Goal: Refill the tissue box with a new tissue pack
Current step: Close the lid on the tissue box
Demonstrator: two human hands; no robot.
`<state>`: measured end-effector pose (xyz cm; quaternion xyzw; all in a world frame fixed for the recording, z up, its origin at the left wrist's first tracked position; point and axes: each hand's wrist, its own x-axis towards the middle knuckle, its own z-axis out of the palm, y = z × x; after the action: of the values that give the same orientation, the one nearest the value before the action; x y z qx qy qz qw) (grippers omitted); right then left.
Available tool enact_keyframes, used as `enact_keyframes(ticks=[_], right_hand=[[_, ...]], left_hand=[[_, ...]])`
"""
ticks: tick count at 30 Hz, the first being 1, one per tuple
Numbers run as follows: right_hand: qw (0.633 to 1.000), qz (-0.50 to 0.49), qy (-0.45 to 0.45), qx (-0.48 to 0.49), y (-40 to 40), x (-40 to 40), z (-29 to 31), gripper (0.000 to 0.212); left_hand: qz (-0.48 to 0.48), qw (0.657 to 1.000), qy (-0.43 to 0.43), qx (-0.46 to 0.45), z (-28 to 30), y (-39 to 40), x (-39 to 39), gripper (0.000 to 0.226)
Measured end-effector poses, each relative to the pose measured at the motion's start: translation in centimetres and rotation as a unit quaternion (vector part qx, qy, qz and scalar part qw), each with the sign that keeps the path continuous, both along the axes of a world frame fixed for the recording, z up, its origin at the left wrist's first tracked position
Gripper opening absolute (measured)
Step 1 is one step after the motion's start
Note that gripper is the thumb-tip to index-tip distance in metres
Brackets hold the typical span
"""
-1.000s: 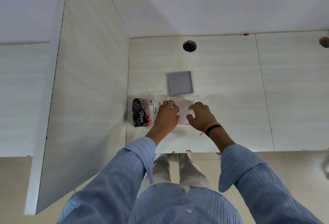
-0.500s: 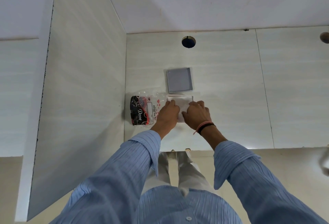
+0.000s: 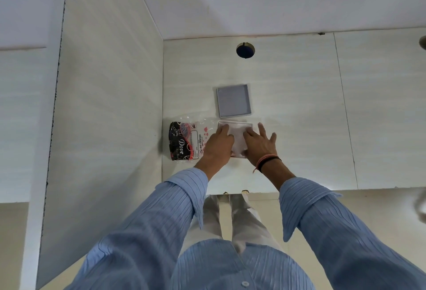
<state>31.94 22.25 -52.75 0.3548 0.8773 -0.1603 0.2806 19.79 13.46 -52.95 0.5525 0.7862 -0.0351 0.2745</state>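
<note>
A white stack of tissues (image 3: pixel 238 132) lies in a shallow square white box on the pale counter (image 3: pixel 299 128). My left hand (image 3: pixel 217 145) curls over the stack's left edge, fingertips on the tissues. My right hand (image 3: pixel 259 144) lies flat on the stack's right side with its fingers spread, thumb tucked at the near edge. Both hands hide most of the stack. A grey square box part (image 3: pixel 234 100) sits just behind the stack. The clear tissue wrapper (image 3: pixel 184 142), black and red with "Dove" print, lies to the left, touching my left hand.
A side wall (image 3: pixel 108 105) rises directly left of the wrapper. A round hole (image 3: pixel 245 50) is in the counter near the back wall. The counter's front edge runs just behind my wrists, with my legs below it.
My right hand has opened from a curled grip to spread fingers and shifted slightly right over the stack. My left hand stays on the left edge.
</note>
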Motion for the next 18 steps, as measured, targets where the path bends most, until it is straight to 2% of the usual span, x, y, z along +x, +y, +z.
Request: enact_keyframes(ticks=[6, 11, 13, 18], right_hand=[[0.998, 0.011, -0.04, 0.041, -1.3, -0.5, -1.1, 0.075], [0.998, -0.056, -0.023, -0.025, -0.7, -1.1, -0.9, 0.069], [0.997, -0.06, -0.024, -0.041, -0.6, -1.0, -0.7, 0.069], [0.999, -0.045, -0.02, -0.018, -1.3, -1.1, -0.6, 0.068]], left_hand=[[0.021, 0.999, 0.03, 0.004, 0.1, 0.7, 0.8, 0.055], [0.015, 1.0, -0.006, -0.004, 1.2, 1.3, -0.1, 0.047], [-0.005, 1.0, 0.012, -0.01, 1.2, 0.9, -0.8, 0.039], [-0.017, 0.999, 0.045, 0.001, -0.1, -1.1, -0.9, 0.028]])
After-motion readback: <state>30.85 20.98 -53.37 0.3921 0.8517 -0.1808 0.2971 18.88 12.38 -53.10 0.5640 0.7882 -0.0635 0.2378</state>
